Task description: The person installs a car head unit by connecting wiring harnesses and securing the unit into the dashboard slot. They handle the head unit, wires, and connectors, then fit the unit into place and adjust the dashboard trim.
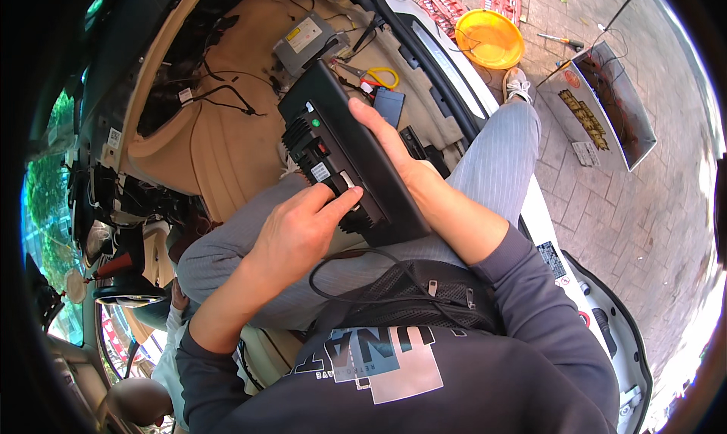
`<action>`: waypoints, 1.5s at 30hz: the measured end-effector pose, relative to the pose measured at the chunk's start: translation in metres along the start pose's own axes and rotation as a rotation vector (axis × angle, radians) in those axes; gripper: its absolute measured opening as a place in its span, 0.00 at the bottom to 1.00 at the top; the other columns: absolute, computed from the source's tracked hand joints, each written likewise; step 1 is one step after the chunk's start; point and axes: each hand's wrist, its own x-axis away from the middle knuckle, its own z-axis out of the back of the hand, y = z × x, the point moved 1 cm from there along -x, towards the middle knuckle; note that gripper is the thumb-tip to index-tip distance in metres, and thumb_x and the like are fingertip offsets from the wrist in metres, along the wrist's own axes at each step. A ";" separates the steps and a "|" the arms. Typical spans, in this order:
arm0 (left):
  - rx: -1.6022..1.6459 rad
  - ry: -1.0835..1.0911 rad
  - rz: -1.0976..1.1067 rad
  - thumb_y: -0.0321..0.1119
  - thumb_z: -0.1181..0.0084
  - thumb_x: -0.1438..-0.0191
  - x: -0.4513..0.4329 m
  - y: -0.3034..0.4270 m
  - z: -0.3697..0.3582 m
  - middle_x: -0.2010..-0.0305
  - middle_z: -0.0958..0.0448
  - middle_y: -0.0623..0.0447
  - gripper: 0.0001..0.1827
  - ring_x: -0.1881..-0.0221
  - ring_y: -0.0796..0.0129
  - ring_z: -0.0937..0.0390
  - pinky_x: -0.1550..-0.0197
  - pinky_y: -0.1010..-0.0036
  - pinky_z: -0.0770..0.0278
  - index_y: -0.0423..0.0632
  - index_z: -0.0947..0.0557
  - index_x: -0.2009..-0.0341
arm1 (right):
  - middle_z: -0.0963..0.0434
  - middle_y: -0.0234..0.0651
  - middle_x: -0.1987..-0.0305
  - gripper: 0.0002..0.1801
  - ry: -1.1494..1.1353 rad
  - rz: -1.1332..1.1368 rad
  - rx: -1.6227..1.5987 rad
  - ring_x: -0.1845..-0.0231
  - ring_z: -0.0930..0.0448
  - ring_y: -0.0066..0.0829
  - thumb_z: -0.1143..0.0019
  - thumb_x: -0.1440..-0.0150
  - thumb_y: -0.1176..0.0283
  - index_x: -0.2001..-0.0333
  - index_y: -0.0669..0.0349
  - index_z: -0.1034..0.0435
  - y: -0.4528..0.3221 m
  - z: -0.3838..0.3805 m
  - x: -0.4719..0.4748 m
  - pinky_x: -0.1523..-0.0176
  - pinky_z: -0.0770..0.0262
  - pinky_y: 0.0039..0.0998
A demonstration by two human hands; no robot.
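Observation:
A black car display unit (363,161) with a finned rear housing is tilted above my lap. My right hand (397,150) grips its right long edge, thumb on top. My left hand (301,224) is at the housing, one fingertip touching beside a small white connector piece (347,179); the other fingers are curled, and whether they pinch anything is hidden. A label and a green round sticker show on the housing. A black cable (318,286) loops across my lap by the black mesh waist bag (420,280).
On the car floor lie a metal unit (304,39), yellow-handled scissors (383,77), a blue-grey box (389,105) and loose wiring (227,93). Outside are a yellow basin (489,39), red tool cases (502,1), a screwdriver (562,41) and an open carton (590,110). Another person (164,371) is at left.

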 end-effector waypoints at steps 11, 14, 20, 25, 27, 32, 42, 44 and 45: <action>0.254 0.059 -0.071 0.20 0.33 0.50 -0.002 -0.056 -0.024 0.69 0.22 0.50 0.15 0.70 0.55 0.20 0.67 0.64 0.21 0.46 0.12 0.56 | 0.20 0.31 0.64 0.27 0.141 -0.061 0.009 0.69 0.19 0.24 0.42 0.37 0.42 0.54 0.57 0.23 0.012 0.008 -0.010 0.66 0.20 0.26; 0.195 0.090 -0.136 0.20 0.33 0.52 -0.004 -0.057 -0.026 0.69 0.23 0.51 0.13 0.71 0.57 0.21 0.70 0.64 0.21 0.45 0.13 0.59 | 0.20 0.32 0.64 0.26 0.163 -0.091 0.058 0.68 0.19 0.25 0.41 0.37 0.44 0.54 0.58 0.23 0.010 0.005 -0.003 0.64 0.19 0.27; -0.081 0.128 -0.187 0.19 0.33 0.55 0.010 -0.049 -0.023 0.72 0.26 0.53 0.13 0.73 0.60 0.22 0.75 0.66 0.24 0.45 0.15 0.63 | 0.20 0.34 0.66 0.25 0.132 -0.035 0.120 0.70 0.19 0.26 0.41 0.39 0.47 0.55 0.60 0.24 0.010 -0.001 0.000 0.67 0.19 0.29; -0.100 0.296 -0.117 0.19 0.36 0.53 0.036 -0.063 -0.005 0.72 0.26 0.52 0.17 0.73 0.59 0.23 0.75 0.69 0.25 0.46 0.13 0.57 | 0.19 0.31 0.67 0.28 0.234 0.102 0.165 0.73 0.19 0.25 0.42 0.42 0.43 0.56 0.58 0.23 -0.020 0.011 0.000 0.71 0.19 0.26; 0.199 0.274 0.101 0.21 0.40 0.42 0.041 -0.075 -0.001 0.68 0.22 0.54 0.15 0.72 0.67 0.23 0.73 0.73 0.26 0.45 0.14 0.50 | 0.19 0.31 0.67 0.27 0.174 0.027 0.182 0.72 0.19 0.24 0.41 0.42 0.43 0.56 0.58 0.23 -0.024 0.012 -0.003 0.70 0.19 0.25; 1.192 0.382 0.640 0.28 0.45 0.31 0.032 -0.112 -0.003 0.60 0.20 0.55 0.20 0.69 0.77 0.29 0.66 0.80 0.30 0.44 0.23 0.36 | 0.21 0.29 0.64 0.20 0.225 0.066 0.206 0.68 0.21 0.20 0.42 0.36 0.52 0.53 0.57 0.26 -0.008 0.013 -0.009 0.67 0.20 0.26; 1.582 0.670 0.592 0.35 0.45 0.30 0.056 -0.149 -0.001 0.54 0.20 0.53 0.16 0.64 0.71 0.26 0.58 0.75 0.25 0.48 0.22 0.40 | 0.36 0.57 0.27 0.62 0.331 0.145 1.138 0.27 0.32 0.47 0.32 0.48 0.44 0.23 0.72 0.53 0.042 0.034 -0.026 0.26 0.39 0.39; 1.607 0.723 0.600 0.35 0.45 0.29 0.067 -0.155 0.006 0.54 0.19 0.52 0.15 0.63 0.68 0.23 0.55 0.71 0.22 0.51 0.21 0.41 | 0.42 0.60 0.24 0.62 0.430 0.156 1.604 0.25 0.39 0.60 0.32 0.52 0.42 0.24 0.68 0.50 0.054 0.028 -0.023 0.25 0.40 0.47; 1.585 0.743 0.622 0.35 0.45 0.30 0.072 -0.159 0.008 0.55 0.19 0.52 0.14 0.63 0.68 0.23 0.55 0.70 0.22 0.52 0.21 0.41 | 0.46 0.56 0.21 0.62 0.421 0.145 1.723 0.26 0.40 0.63 0.31 0.52 0.43 0.23 0.66 0.50 0.062 0.024 -0.020 0.27 0.38 0.55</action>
